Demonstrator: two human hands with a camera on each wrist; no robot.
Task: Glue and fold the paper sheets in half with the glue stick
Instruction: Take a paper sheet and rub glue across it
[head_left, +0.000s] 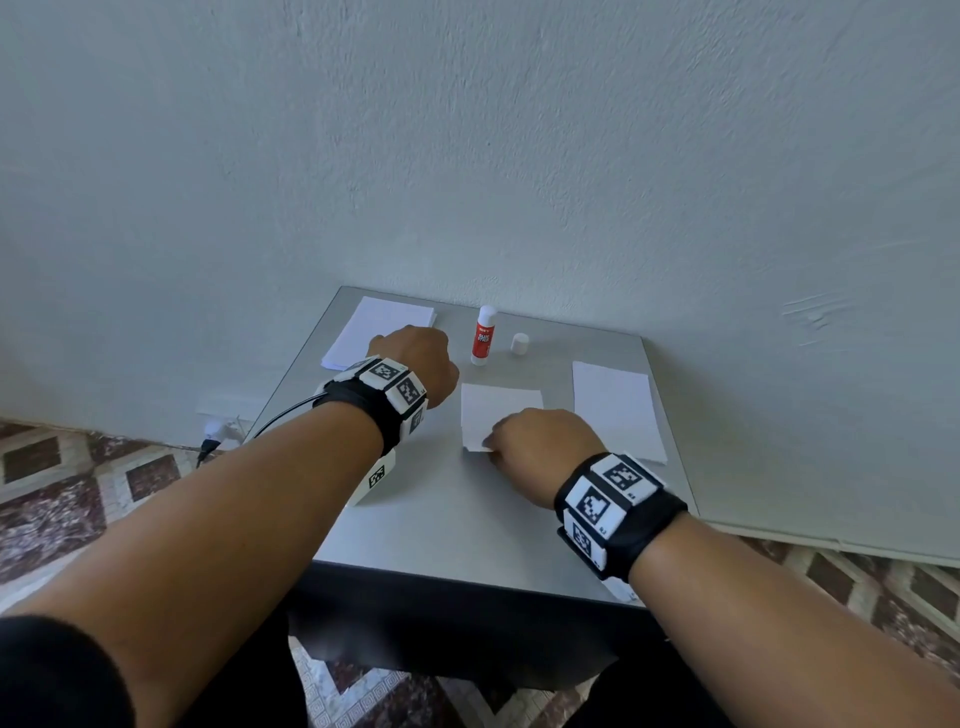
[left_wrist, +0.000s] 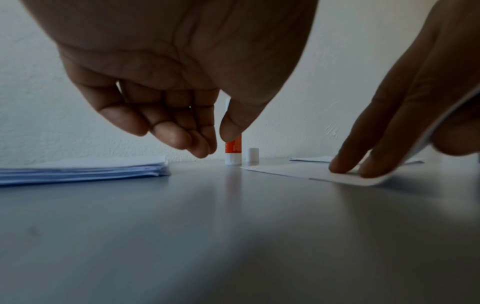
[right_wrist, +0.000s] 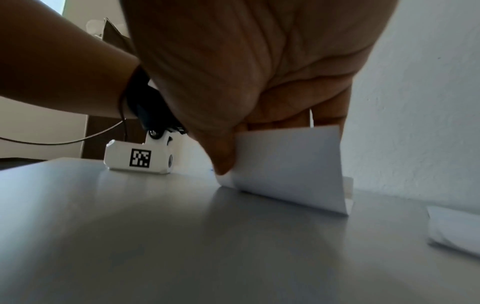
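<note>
**Right hand pinching up the near edge of the middle sheet**

Pinching between thumb and fingers, the right hand (head_left: 540, 447) is lifting the near edge of the single paper sheet (head_left: 498, 410) that is lying at the centre of the head view; in the right wrist view that edge is curling upward off the table (head_left: 467, 525) while the far part is staying flat. Hovering at centre left of the head view, the left hand (head_left: 415, 364) is holding nothing, its fingers (left_wrist: 179, 137) hanging loosely curled with the thumb close against them, just above the tabletop beside the stack.

Going by size: the stack of sheets (head_left: 379, 332) is sitting at the table's upper left, a folded sheet (head_left: 618, 410) is lying at the right, and the glue stick (head_left: 483, 335) is standing upright and uncapped behind the middle sheet, with its cap (head_left: 520, 344) just beside it.

Paper like this is probably handling as very light, limp and easily creased, and sliding readily on the smooth top; a corner or edge looks like the best place to take it, with the free hand pinning the far half. Any glue on it would be grabbing on first contact, so edges want aligning before pressing
</note>
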